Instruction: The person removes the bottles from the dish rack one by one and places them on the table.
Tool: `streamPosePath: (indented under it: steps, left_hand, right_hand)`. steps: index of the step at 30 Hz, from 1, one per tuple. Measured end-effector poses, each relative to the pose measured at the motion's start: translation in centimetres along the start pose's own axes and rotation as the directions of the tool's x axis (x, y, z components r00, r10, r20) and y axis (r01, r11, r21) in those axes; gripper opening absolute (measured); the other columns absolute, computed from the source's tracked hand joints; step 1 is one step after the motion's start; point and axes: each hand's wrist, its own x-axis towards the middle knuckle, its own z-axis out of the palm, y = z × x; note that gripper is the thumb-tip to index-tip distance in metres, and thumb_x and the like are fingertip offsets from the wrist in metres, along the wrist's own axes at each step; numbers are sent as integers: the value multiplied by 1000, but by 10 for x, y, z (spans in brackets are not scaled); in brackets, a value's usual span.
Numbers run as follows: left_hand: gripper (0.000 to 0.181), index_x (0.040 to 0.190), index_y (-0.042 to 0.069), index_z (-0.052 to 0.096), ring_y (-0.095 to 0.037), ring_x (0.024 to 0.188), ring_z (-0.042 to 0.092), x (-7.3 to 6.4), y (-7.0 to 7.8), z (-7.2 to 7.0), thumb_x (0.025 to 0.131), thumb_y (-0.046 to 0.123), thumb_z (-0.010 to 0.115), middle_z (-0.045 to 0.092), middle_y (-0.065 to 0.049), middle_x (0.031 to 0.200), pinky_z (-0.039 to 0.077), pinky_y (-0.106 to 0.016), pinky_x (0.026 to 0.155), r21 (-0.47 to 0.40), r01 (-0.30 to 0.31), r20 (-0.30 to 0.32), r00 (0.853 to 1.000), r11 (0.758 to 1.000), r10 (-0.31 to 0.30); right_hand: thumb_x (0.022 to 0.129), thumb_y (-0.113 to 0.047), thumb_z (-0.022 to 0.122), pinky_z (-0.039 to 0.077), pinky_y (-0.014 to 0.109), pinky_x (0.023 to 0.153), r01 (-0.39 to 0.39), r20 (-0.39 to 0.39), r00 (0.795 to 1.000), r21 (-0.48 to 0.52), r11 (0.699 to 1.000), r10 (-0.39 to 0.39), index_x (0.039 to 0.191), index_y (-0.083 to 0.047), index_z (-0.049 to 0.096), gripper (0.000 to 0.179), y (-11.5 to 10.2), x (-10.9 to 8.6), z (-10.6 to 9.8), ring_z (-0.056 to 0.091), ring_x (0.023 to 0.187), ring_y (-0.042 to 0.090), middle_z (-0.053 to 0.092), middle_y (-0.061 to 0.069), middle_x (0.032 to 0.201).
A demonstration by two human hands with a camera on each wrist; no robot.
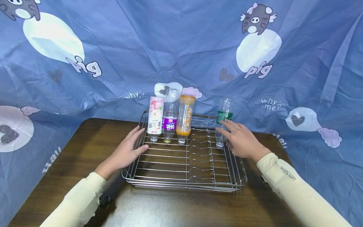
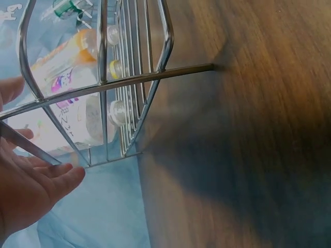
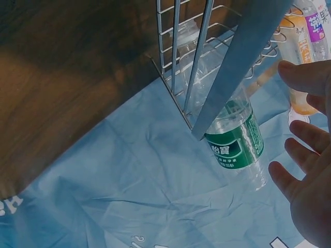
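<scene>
A metal wire dish rack [image 1: 181, 182] stands on the table. Upside down along its back left are a white-and-pink bottle [image 1: 154, 121], a clear bottle with a purple label [image 1: 169, 123] and an orange-labelled bottle [image 1: 185, 116]. A clear bottle with a green label [image 1: 222, 117] is inverted at the back right. My left hand [image 1: 122, 154] is at the rack's left side, fingers extended by the rim; contact is hard to tell. Beside the green-labelled bottle is my right hand [image 1: 244, 138], its fingers spread and, in the right wrist view, apart from the bottle.
The brown wooden table [image 1: 158, 208] extends in front of the rack and to both sides. Behind it hangs a blue cloth [image 1: 181, 44] printed with pigs, reaching the table's back edge. The rack has wavy wire dividers [image 1: 198, 154] right of its middle.
</scene>
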Motion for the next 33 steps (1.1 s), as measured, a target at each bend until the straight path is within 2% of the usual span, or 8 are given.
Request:
streamPosePath:
  steps: [6, 14, 19, 21, 26, 33]
  left_hand:
    - [73, 158, 7, 32, -49, 146, 23, 1, -4, -1, 99, 32, 65, 14, -23, 165, 22, -68, 114, -21, 12, -4, 1000, 1000, -12]
    - [77, 158, 3, 27, -48, 147, 21, 2, -7, -2, 98, 28, 66, 12, -25, 165, 19, -66, 116, -76, 42, -4, 999, 996, -42]
    - [83, 160, 2, 18, -48, 143, 30, 3, -12, 0, 98, 27, 66, 18, -27, 163, 24, -62, 116, -128, 61, 0, 998, 990, -61]
    - [84, 160, 2, 15, -47, 144, 29, 4, -14, 0, 98, 27, 66, 20, -28, 162, 24, -61, 117, -160, 70, 4, 998, 985, -70]
    - [83, 160, 2, 15, -46, 146, 26, 3, -17, 0, 99, 30, 64, 24, -29, 160, 22, -60, 118, -208, 101, 19, 995, 973, -99]
    - [79, 160, 4, 19, -48, 144, 30, 1, -17, -1, 101, 34, 61, 28, -30, 158, 26, -62, 116, -208, 125, 38, 992, 970, -120]
  right_hand:
    - [78, -11, 81, 37, 59, 110, -1, 3, 1000, 2, 1000, 1, 148, -8, 50, 77, -1, 0, -1, 37, 141, 43, 44, 24, 152]
    - [77, -10, 81, 37, 59, 110, -2, 1, 1000, 5, 1000, 2, 148, -8, 50, 77, 0, 0, -1, 38, 141, 43, 45, 24, 151]
    - [78, -11, 80, 37, 59, 110, -8, 8, 1000, 6, 1000, 8, 148, -8, 49, 77, -1, 0, 0, 38, 141, 43, 44, 24, 151]
    - [77, -11, 81, 37, 59, 110, -9, 9, 1000, 4, 1000, 9, 148, -8, 49, 78, -1, -1, 0, 38, 141, 43, 44, 24, 151]
    - [77, -12, 82, 37, 58, 110, -1, 5, 1000, -3, 1000, 1, 148, -8, 49, 78, -1, 0, 1, 39, 140, 43, 45, 23, 151]
    - [77, -13, 82, 37, 59, 110, -3, 12, 1000, -2, 1000, 3, 148, -7, 49, 78, -2, 1, -1, 39, 140, 43, 45, 24, 151]
